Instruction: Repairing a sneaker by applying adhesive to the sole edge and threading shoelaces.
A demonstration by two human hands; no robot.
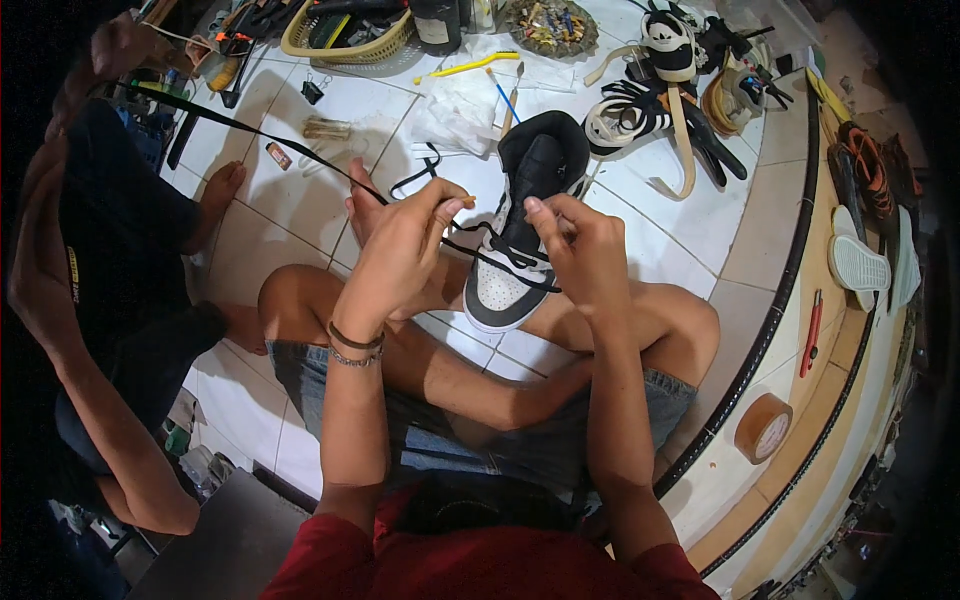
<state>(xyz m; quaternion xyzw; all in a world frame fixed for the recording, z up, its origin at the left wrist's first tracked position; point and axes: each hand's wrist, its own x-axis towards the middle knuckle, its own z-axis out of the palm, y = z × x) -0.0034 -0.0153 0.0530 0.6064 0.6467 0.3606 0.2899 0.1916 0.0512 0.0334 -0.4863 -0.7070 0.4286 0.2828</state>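
Observation:
A high-top sneaker [505, 295], white, grey and black, stands upright on the tiles before my crossed legs, toe toward me. Loose black shoelace [505, 262] runs through its eyelets and across the toe end. My left hand [405, 235] is closed in a pinch just left of the shoe, with lace at its fingers and a small brownish tip showing. From there a long black strand stretches to the far left. Right of the tongue, my right hand [585, 250] is closed, thumb against the fingers; whatever it pinches is hidden. One strand passes to its lower side.
Another person's arm [100, 420] and foot are close on the left. At the back are a yellow basket [345, 35], an ashtray [552, 27], a yellow toothbrush [465, 68] and white sandals [625, 125]. A tape roll [763, 432] and red cutter [811, 335] lie right.

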